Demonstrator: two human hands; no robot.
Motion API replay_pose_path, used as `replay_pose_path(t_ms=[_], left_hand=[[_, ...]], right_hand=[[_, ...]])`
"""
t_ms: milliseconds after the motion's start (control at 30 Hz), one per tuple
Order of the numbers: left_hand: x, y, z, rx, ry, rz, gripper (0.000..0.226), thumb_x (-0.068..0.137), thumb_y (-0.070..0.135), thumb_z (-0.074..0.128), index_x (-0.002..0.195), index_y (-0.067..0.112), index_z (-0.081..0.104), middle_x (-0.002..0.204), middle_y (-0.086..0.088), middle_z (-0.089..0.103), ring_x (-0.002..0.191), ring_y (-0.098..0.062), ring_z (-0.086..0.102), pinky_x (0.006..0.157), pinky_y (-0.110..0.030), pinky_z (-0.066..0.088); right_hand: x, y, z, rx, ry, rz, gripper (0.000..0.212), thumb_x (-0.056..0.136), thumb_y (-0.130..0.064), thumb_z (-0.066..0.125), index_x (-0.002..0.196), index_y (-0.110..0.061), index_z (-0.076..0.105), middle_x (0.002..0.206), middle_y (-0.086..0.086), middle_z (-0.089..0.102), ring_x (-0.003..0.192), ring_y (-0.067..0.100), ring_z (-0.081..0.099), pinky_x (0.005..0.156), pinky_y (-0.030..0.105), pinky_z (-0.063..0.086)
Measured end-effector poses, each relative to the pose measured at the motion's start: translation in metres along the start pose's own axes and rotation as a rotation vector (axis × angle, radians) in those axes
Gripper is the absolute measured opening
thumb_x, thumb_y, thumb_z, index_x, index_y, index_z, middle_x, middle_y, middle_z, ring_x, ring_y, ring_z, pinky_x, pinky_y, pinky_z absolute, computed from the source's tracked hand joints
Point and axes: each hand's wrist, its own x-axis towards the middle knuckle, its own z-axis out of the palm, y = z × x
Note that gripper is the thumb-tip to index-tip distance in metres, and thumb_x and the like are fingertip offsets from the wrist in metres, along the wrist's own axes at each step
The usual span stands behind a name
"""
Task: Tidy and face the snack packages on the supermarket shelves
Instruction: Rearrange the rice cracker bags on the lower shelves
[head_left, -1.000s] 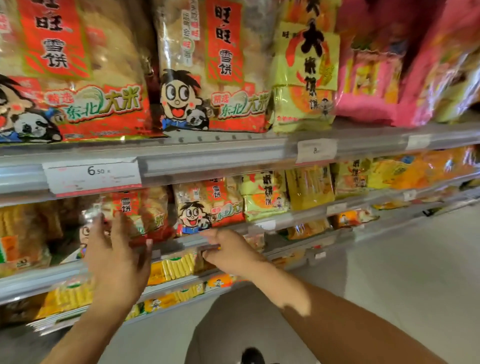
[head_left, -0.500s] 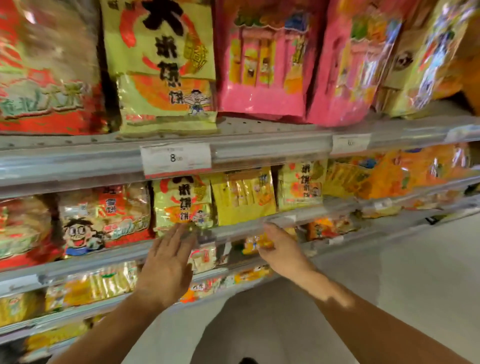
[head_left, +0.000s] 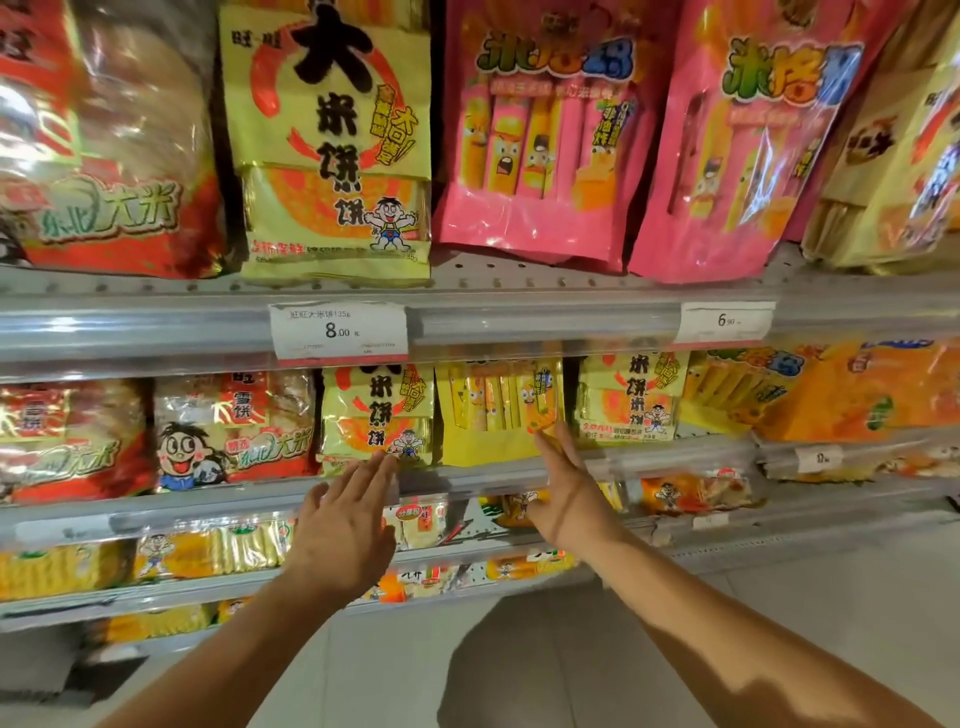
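Note:
Snack packages fill grey supermarket shelves. On the middle shelf (head_left: 467, 480) stand a yellow-green rice cracker pack (head_left: 376, 410) and a plain yellow stick-snack pack (head_left: 498, 410). My left hand (head_left: 345, 525) is held flat with straight fingers, its tips just below the rice cracker pack. My right hand (head_left: 563, 488) is also flat with straight fingers, and its fingertips reach the lower right corner of the yellow stick-snack pack. Neither hand holds anything.
The top shelf (head_left: 519, 312) carries a large rice cracker bag (head_left: 332, 140), two pink bags (head_left: 540, 130) and red bags (head_left: 104, 156). Price tags (head_left: 337, 330) hang on its rail. Lower shelves hold small yellow packs (head_left: 208, 551). Grey floor (head_left: 779, 597) lies to the right.
The view has shifted right along the shelves and closer. Both hands have risen from the lower rail toward the two yellow packs on the middle shelf, fingers now straight.

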Motion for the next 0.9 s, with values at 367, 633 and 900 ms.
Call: replay_pose_path(t_ms=[367, 633, 900], left_hand=[[-0.006, 0.006, 0.004, -0.023, 0.088, -0.019, 0.072, 0.093, 0.034, 0.051, 0.155, 0.02, 0.017, 0.161, -0.004, 0.023, 0.148, -0.025, 0.018, 0.116, -0.047, 0.02], [0.041, 0.087, -0.025, -0.584, 0.301, -0.112, 0.075, 0.086, 0.035, 0.07, 0.146, 0.01, 0.033, 0.14, -0.011, 0.043, 0.127, -0.031, 0.044, 0.102, -0.04, 0.041], [0.081, 0.128, -0.013, -0.628, 0.343, -0.457, 0.092, 0.071, 0.051, 0.08, 0.139, 0.004, 0.04, 0.132, -0.02, 0.05, 0.121, -0.035, 0.048, 0.099, -0.044, 0.045]], right_hand=[[0.003, 0.023, -0.003, -0.043, -0.024, -0.1, 0.083, 0.085, -0.007, 0.062, 0.151, -0.039, 0.021, 0.154, -0.028, -0.016, 0.121, -0.006, 0.037, 0.061, 0.0, 0.041], [0.027, 0.078, -0.081, 0.267, 0.417, -0.031, 0.048, 0.085, -0.011, 0.067, 0.131, -0.017, 0.052, 0.127, -0.005, 0.049, 0.12, 0.024, 0.052, 0.104, 0.035, 0.042], [0.06, 0.126, -0.13, 0.307, 0.375, 0.184, 0.067, 0.083, -0.039, 0.073, 0.136, -0.007, 0.047, 0.136, 0.008, 0.053, 0.127, 0.025, 0.048, 0.106, 0.038, 0.039]])
